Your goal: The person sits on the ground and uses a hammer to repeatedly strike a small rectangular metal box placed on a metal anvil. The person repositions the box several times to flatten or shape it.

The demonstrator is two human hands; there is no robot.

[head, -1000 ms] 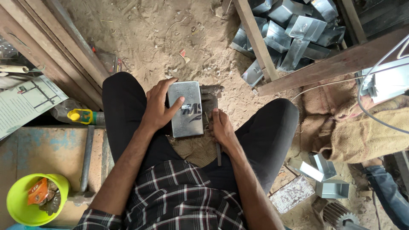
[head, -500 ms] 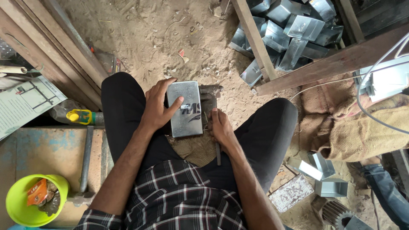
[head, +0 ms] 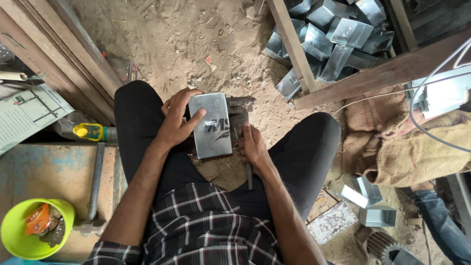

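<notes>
I sit on sandy ground with a shiny rectangular sheet-metal piece (head: 212, 125) between my knees. My left hand (head: 177, 120) presses flat on its left side, thumb across the top face, holding it down. My right hand (head: 251, 146) is closed around a thin dark metal tool (head: 248, 172) whose handle points back toward me; its tip sits at the right edge of the metal piece. A dark metal block (head: 239, 105) lies just under and beyond that edge.
A heap of folded sheet-metal boxes (head: 333, 34) lies far right behind wooden beams (head: 293, 46). More metal pieces (head: 365, 196) lie by my right leg. A hammer (head: 94, 186), a yellow-capped bottle (head: 88, 131) and a green bowl (head: 12, 230) sit left. Another person's leg (head: 436, 223) is at right.
</notes>
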